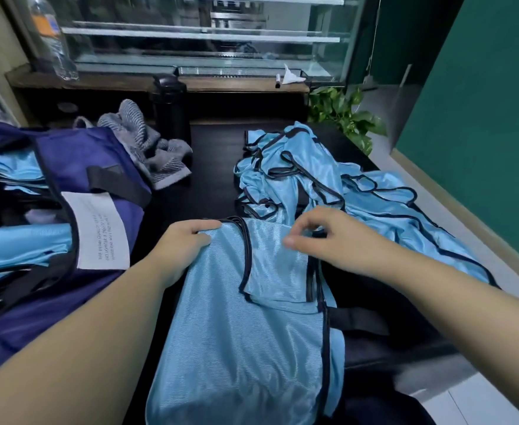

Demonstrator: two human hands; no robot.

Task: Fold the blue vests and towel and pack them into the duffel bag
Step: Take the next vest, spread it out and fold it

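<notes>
A light blue vest with black trim lies flat on the dark table in front of me. My left hand grips its top left corner, thumb on the fabric. Over the vest's top right part, my right hand has its fingers curled and pinches the trim there. More blue vests lie heaped at the right. The navy duffel bag stands open at the left with folded blue vests inside. A grey striped towel lies crumpled behind the bag.
A black flask stands behind the towel. A plastic bottle stands on the wooden shelf below a glass cabinet. A green plant sits at the table's far right corner. The green wall runs along the right.
</notes>
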